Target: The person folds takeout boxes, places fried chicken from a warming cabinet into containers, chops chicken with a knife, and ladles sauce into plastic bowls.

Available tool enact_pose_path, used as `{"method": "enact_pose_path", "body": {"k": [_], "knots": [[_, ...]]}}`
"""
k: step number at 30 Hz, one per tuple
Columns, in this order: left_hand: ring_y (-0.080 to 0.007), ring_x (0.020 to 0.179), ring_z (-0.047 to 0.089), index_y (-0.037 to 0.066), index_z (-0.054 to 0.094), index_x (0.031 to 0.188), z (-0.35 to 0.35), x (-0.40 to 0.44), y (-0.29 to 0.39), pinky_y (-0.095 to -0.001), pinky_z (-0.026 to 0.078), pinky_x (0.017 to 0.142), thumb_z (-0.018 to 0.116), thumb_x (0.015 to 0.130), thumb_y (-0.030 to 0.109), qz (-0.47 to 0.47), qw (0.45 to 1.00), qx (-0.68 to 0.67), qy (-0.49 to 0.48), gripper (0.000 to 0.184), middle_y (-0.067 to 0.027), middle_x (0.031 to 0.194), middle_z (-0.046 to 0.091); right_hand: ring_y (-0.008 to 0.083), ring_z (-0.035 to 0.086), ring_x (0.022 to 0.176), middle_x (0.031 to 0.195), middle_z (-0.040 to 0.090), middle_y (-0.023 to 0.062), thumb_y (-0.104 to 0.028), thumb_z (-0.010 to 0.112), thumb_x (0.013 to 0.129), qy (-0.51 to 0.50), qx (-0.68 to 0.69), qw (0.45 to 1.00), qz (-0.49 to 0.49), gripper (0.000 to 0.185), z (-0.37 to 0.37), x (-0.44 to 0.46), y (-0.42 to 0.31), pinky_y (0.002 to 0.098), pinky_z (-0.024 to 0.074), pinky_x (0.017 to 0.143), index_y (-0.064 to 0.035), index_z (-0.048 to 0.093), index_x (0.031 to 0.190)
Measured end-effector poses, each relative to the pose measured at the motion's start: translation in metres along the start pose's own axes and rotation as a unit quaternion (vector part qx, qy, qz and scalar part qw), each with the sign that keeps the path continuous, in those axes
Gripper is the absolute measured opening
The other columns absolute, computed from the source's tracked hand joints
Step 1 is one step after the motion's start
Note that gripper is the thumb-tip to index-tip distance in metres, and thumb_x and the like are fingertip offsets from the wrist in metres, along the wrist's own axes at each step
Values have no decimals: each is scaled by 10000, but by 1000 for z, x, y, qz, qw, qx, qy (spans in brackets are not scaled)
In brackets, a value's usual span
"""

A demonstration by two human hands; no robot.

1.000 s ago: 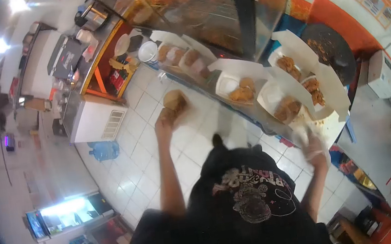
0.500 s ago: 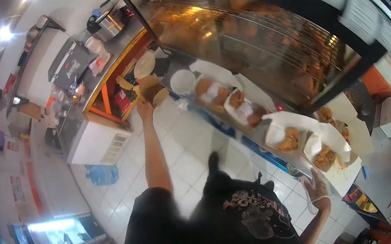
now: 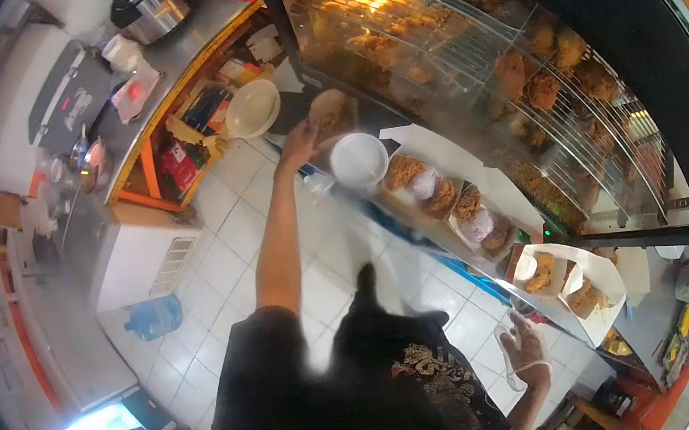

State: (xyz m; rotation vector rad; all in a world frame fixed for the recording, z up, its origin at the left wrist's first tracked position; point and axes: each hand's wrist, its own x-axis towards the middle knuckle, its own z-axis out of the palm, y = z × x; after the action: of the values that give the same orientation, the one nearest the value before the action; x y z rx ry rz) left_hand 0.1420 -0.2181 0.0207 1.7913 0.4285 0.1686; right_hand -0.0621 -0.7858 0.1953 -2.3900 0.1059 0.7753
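My left hand (image 3: 298,144) reaches out to the counter and has its fingers closed on the near edge of a small brown paper container (image 3: 334,112). Its contents are too blurred to name. Just right of it stands a white round tub (image 3: 358,162). My right hand (image 3: 526,350), in a loose clear plastic glove, hangs beside the counter's front edge with fingers apart and nothing in it. Nearest to it are open white cartons with fried chicken (image 3: 586,298) and a white cup-like item. Farther left, more open boxes hold fried chicken (image 3: 404,172) and pale wrapped portions.
A glass warming cabinet (image 3: 464,69) with fried chicken on wire racks rises behind the boxes. A white bowl (image 3: 253,109) stands at the counter's left end. Left are an orange-edged shelf unit (image 3: 150,173) and a white appliance (image 3: 145,257). A blue water jug (image 3: 154,318) lies on the tiled floor.
My left hand has carried the brown container rightward from beyond the counter's end to beside the white tub. My right hand has dropped back from the carton edge. The view has shifted.
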Motion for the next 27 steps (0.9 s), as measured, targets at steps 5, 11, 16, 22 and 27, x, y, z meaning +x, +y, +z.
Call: {"method": "enact_pose_path", "body": {"k": [5, 11, 16, 22, 27], "knots": [[-360, 1129, 533, -13, 488, 1304, -91, 63, -175, -426, 471, 871, 612, 937, 433, 52, 887, 253, 382, 590, -230, 1326, 497, 338, 567, 1200, 1331, 539, 248, -245, 652, 913, 25, 25, 999, 26, 591, 10, -4, -7, 402, 446, 1019, 33, 446, 1392], [-339, 1059, 534, -18, 339, 1367, -123, 51, -103, -476, 511, 798, 681, 885, 291, -217, 877, -173, 393, 666, -183, 1222, 526, 354, 584, 1190, 1317, 561, 246, -227, 649, 911, 31, 24, 999, 37, 555, 19, -4, -29, 401, 454, 1017, 37, 476, 1367], [-203, 878, 582, 51, 374, 1306, -114, 43, -100, -353, 542, 727, 655, 838, 100, -139, 890, -307, 307, 548, -149, 1151, 525, 354, 585, 1192, 1326, 555, 248, -231, 646, 912, 31, 17, 999, 40, 561, 27, -1, -39, 397, 452, 1022, 34, 470, 1375], [-188, 826, 589, 72, 385, 1314, -90, 27, -91, -307, 532, 670, 656, 843, 89, -81, 930, -237, 268, 543, -153, 1213, 487, 353, 561, 1217, 1327, 558, 236, -263, 637, 917, 26, 28, 999, 6, 561, 34, 5, -45, 394, 445, 1028, 24, 477, 1373], [-278, 1074, 534, 13, 318, 1395, -78, 24, -71, -379, 488, 889, 681, 887, 188, 51, 946, 71, 312, 649, -187, 1307, 435, 344, 539, 1238, 1330, 566, 191, -258, 632, 917, 35, -15, 999, -16, 519, 36, 5, -52, 402, 414, 1054, -16, 504, 1358]]}}
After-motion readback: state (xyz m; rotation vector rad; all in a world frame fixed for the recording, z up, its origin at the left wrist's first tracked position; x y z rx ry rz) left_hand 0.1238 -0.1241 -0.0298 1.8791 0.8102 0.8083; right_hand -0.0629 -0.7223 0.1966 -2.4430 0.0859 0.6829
